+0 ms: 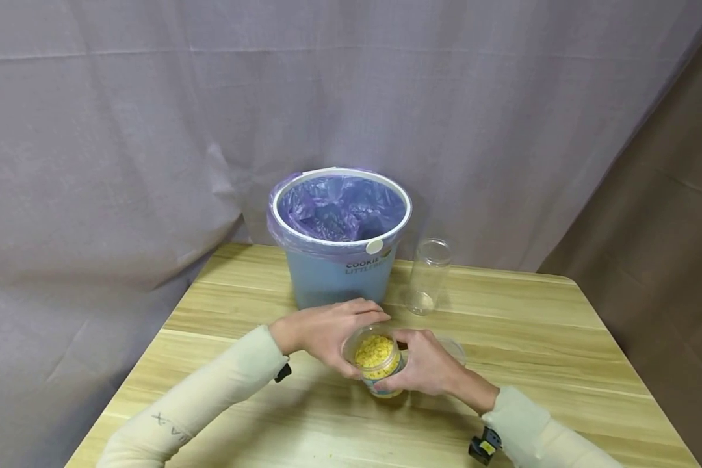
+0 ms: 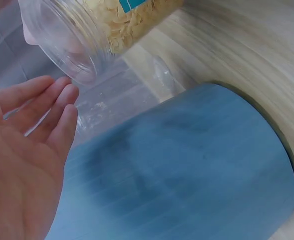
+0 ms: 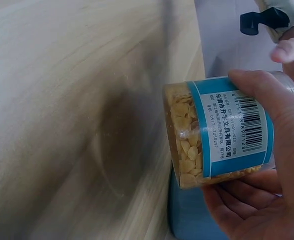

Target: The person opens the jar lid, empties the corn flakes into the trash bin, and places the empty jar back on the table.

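A clear plastic jar (image 1: 380, 367) filled partway with yellow flake-like pieces has its top uncovered. My right hand (image 1: 427, 364) grips it round the side, thumb across the blue-and-white label (image 3: 236, 130) in the right wrist view. At the jar's rim is my left hand (image 1: 333, 331); the left wrist view shows its fingers (image 2: 42, 107) extended, their tips close to the mouth. A round clear lid (image 1: 453, 350) lies on the table, partly behind my right hand.
A blue bin (image 1: 339, 279) lined with a purple bag (image 1: 333, 211) stands at the back of the wooden table (image 1: 503, 325). To its right is a tall clear container (image 1: 428, 276). Grey curtain (image 1: 351, 84) hangs behind the table.
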`<state>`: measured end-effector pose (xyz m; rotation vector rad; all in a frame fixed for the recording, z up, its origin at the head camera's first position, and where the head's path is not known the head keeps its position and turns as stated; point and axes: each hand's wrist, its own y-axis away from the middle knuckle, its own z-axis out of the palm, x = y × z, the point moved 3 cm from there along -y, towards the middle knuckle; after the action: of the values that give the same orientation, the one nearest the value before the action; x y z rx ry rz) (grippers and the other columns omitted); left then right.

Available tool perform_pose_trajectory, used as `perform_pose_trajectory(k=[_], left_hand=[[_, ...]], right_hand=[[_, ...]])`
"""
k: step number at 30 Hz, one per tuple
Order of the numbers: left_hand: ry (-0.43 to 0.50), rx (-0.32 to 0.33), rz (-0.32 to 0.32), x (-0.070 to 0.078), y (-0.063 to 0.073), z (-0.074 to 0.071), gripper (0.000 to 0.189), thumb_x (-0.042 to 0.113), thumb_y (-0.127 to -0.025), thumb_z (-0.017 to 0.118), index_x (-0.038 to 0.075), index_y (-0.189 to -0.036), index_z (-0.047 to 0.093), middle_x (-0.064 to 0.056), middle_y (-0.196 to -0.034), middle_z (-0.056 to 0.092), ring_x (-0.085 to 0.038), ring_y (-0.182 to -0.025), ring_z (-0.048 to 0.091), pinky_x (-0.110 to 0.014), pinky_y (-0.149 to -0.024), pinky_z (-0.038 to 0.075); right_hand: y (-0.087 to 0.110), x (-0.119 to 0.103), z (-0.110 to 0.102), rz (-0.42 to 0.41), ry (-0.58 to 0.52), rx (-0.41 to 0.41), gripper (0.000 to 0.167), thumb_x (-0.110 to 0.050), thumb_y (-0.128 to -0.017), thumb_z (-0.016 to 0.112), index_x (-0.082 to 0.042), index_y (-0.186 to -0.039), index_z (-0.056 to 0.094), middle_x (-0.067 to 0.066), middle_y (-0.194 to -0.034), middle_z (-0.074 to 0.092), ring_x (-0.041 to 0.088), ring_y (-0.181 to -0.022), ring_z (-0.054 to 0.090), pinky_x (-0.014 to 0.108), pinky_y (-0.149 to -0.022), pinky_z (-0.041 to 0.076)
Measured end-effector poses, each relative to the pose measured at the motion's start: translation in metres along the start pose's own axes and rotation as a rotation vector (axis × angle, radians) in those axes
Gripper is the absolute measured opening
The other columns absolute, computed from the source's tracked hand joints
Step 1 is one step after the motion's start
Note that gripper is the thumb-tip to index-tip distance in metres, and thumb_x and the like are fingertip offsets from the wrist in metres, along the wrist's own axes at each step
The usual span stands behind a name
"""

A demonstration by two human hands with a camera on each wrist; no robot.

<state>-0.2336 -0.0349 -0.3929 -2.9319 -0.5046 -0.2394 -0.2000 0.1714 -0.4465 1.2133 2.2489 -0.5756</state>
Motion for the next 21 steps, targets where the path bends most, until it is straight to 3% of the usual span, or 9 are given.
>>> perform_pose_trajectory(k=[4, 7, 12, 18, 21], left_hand=[[0.033, -0.007, 0.059, -0.0009, -0.0012, 0.0018, 0.094, 0.042, -0.075, 0.088, 0.002, -0.151, 0.051, -0.011, -0.148, 0.058, -0.022, -0.136, 0.056, -0.030, -0.123, 0.043], [0.028, 0.002, 0.065, -0.0007, -0.0029, 0.0028, 0.086, 0.039, -0.073, 0.090, 0.005, -0.145, 0.057, -0.007, -0.139, 0.062, -0.018, -0.127, 0.058, -0.026, -0.118, 0.047], [-0.084, 0.028, 0.004, 0.0001, -0.0047, 0.0033, 0.081, 0.056, -0.073, 0.087, 0.008, -0.134, 0.065, -0.001, -0.123, 0.068, -0.013, -0.110, 0.063, -0.023, -0.102, 0.056], [-0.140, 0.080, -0.116, 0.0002, -0.0057, 0.0027, 0.066, 0.074, -0.074, 0.079, 0.014, -0.098, 0.072, 0.007, -0.087, 0.068, -0.006, -0.074, 0.062, -0.016, -0.067, 0.054], [-0.156, 0.086, -0.160, 0.0003, -0.0032, 0.0034, 0.072, 0.081, -0.076, 0.074, 0.014, -0.102, 0.072, 0.006, -0.090, 0.067, -0.008, -0.077, 0.063, -0.018, -0.068, 0.055]], right_hand=[[0.0002, -0.0003, 0.0009, -0.004, -0.005, -0.012, 0.065, -0.046, -0.069, 0.098, -0.020, -0.123, 0.072, -0.014, -0.106, 0.077, 0.007, -0.099, 0.073, 0.022, -0.085, 0.060], [0.0001, -0.0002, 0.0024, -0.013, -0.003, -0.015, 0.067, -0.046, -0.069, 0.098, -0.020, -0.125, 0.072, -0.013, -0.107, 0.077, 0.007, -0.099, 0.073, 0.022, -0.085, 0.060], [0.0007, 0.0000, 0.0042, -0.020, -0.012, -0.017, 0.068, -0.045, -0.069, 0.098, -0.018, -0.126, 0.071, -0.012, -0.108, 0.077, 0.007, -0.098, 0.073, 0.021, -0.084, 0.060], [0.0004, -0.0006, 0.0044, -0.022, 0.002, 0.002, 0.070, -0.046, -0.068, 0.098, -0.018, -0.127, 0.072, -0.012, -0.105, 0.077, 0.007, -0.096, 0.073, 0.021, -0.082, 0.061], [0.0003, -0.0012, 0.0047, -0.021, 0.009, 0.004, 0.070, -0.046, -0.068, 0.098, -0.018, -0.127, 0.072, -0.012, -0.104, 0.077, 0.007, -0.095, 0.073, 0.021, -0.081, 0.061]])
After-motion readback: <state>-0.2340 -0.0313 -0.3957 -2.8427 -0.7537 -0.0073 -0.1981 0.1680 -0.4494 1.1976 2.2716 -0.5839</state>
